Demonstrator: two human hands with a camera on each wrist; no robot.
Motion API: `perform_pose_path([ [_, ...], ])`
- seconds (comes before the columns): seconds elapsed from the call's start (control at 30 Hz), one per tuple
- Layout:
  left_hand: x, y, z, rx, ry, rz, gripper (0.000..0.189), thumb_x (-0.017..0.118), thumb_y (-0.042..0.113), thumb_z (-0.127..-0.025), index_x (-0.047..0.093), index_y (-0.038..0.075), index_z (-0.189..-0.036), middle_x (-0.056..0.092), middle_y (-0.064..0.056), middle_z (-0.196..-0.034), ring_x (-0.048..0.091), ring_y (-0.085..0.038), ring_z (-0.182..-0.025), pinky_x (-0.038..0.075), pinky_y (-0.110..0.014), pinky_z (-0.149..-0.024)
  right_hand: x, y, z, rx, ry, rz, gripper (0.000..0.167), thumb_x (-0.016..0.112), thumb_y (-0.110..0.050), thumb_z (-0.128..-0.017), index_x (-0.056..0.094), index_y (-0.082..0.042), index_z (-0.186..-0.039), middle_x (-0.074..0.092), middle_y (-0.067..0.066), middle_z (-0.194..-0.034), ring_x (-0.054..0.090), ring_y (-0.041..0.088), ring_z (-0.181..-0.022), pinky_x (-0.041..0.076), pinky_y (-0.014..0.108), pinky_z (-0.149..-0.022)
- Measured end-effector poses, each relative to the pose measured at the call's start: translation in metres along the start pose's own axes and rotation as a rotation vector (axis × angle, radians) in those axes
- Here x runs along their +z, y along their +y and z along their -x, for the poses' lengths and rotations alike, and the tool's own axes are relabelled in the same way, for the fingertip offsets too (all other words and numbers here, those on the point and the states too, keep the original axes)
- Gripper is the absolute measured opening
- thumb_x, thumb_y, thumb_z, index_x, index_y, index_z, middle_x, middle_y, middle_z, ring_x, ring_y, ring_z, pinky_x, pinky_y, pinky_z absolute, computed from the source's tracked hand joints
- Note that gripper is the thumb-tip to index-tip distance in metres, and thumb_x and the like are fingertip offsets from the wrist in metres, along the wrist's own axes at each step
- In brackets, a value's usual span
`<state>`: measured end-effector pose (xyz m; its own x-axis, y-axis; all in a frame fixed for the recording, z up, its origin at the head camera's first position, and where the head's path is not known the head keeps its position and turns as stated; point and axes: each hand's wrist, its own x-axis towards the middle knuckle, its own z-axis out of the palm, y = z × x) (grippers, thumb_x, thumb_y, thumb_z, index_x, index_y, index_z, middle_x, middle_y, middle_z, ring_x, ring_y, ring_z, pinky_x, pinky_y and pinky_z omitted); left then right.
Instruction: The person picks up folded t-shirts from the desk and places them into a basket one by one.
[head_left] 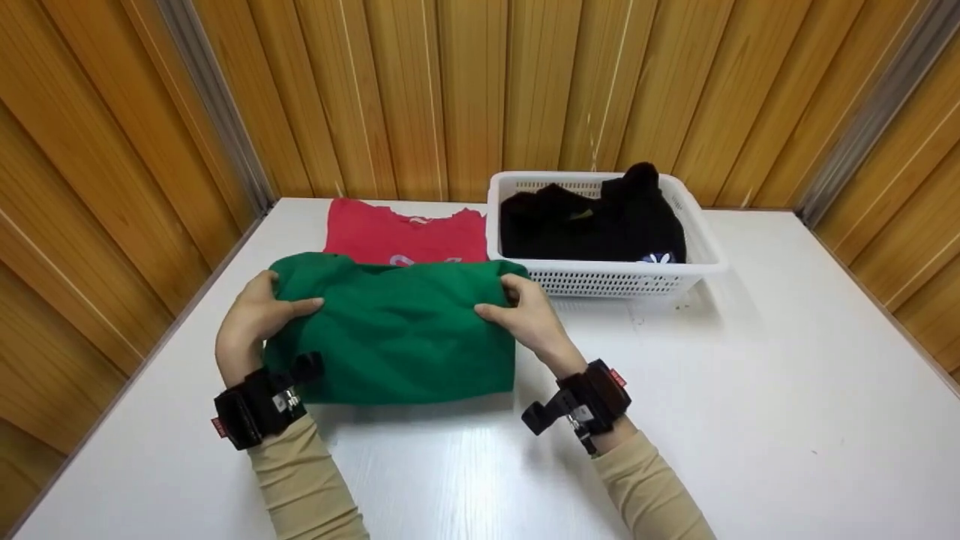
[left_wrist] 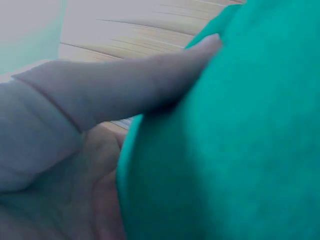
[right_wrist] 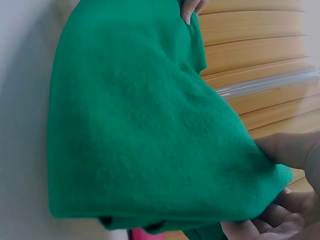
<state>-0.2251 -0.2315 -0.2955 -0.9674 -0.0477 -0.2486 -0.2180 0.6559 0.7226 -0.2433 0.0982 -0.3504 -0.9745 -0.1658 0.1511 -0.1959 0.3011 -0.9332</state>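
Note:
A folded green garment (head_left: 405, 337) hangs between both hands above the white table, its lower edge toward the person. At its upper left corner the left hand (head_left: 259, 311) grips the cloth, thumb in front and the other fingers behind. The right hand (head_left: 529, 315) pinches the upper right corner the same way. Close up in the left wrist view, the thumb (left_wrist: 145, 82) presses on the green cloth. In the right wrist view, layers of the fold show along the garment's side edge, near the right hand's fingers (right_wrist: 285, 210).
Behind the green garment, a red shirt (head_left: 405, 232) with pale print lies flat, partly covered from view. A white plastic basket (head_left: 607, 277) to its right holds black clothing (head_left: 592, 225). Wood-patterned walls (head_left: 465, 97) enclose the table (head_left: 787, 390).

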Motion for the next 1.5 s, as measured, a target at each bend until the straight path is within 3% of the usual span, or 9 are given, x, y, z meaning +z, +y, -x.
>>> perform_pose_path([
  [0.27, 0.005, 0.011, 0.002, 0.077, 0.075, 0.04, 0.092, 0.062, 0.036, -0.09, 0.006, -0.008, -0.148, 0.02, -0.033, -0.151, 0.027, -0.047, -0.134, 0.028, -0.062, -0.11, -0.019, -0.009, 0.003, -0.064, 0.008, -0.001, 0.034, 0.068, -0.008, -0.084, 0.059, 0.002, -0.116, 0.065, 0.019, -0.112, 0.061, 0.022, -0.1, 0.05, 0.033, -0.087],
  [0.53, 0.016, 0.024, -0.005, 0.107, 0.15, 0.153, 0.088, 0.066, 0.03, -0.088, 0.012, -0.002, -0.149, 0.023, -0.028, -0.153, 0.03, -0.043, -0.136, 0.029, -0.059, -0.11, -0.043, -0.012, 0.004, -0.114, 0.032, -0.008, 0.037, 0.068, -0.009, -0.085, 0.057, 0.0, -0.12, 0.064, 0.018, -0.117, 0.06, 0.023, -0.104, 0.049, 0.035, -0.09],
  [0.87, 0.035, 0.044, -0.019, 0.162, 0.209, 0.211, 0.082, 0.069, 0.027, -0.087, 0.02, 0.0, -0.147, 0.028, -0.023, -0.153, 0.032, -0.041, -0.139, 0.029, -0.06, -0.11, -0.073, -0.01, 0.005, -0.135, 0.068, -0.011, 0.04, 0.067, -0.009, -0.086, 0.055, 0.0, -0.124, 0.063, 0.018, -0.12, 0.058, 0.019, -0.106, 0.047, 0.03, -0.093],
  [1.23, 0.065, 0.063, -0.038, 0.32, 0.298, 0.258, 0.064, 0.072, 0.021, -0.084, 0.037, 0.0, -0.133, 0.046, -0.022, -0.141, 0.046, -0.037, -0.127, 0.037, -0.055, -0.108, -0.108, -0.004, 0.01, -0.13, 0.11, 0.006, 0.044, 0.068, -0.012, -0.087, 0.054, -0.001, -0.127, 0.061, 0.017, -0.122, 0.058, 0.012, -0.105, 0.043, 0.033, -0.098],
  [1.4, 0.077, 0.073, -0.042, 0.371, 0.327, 0.281, 0.061, 0.074, 0.021, -0.082, 0.041, 0.001, -0.13, 0.05, -0.019, -0.138, 0.048, -0.035, -0.124, 0.039, -0.054, -0.106, -0.124, -0.001, 0.015, -0.132, 0.135, 0.007, 0.045, 0.069, -0.015, -0.087, 0.054, -0.001, -0.128, 0.062, 0.01, -0.118, 0.058, 0.009, -0.103, 0.042, 0.031, -0.097],
  [1.5, 0.083, 0.079, -0.043, 0.4, 0.33, 0.294, 0.06, 0.075, 0.021, -0.082, 0.042, 0.001, -0.129, 0.052, -0.019, -0.136, 0.049, -0.034, -0.123, 0.041, -0.052, -0.105, -0.132, 0.0, 0.018, -0.14, 0.152, 0.013, 0.047, 0.069, -0.017, -0.087, 0.054, -0.001, -0.128, 0.064, -0.001, -0.112, 0.058, 0.008, -0.102, 0.041, 0.031, -0.097],
])
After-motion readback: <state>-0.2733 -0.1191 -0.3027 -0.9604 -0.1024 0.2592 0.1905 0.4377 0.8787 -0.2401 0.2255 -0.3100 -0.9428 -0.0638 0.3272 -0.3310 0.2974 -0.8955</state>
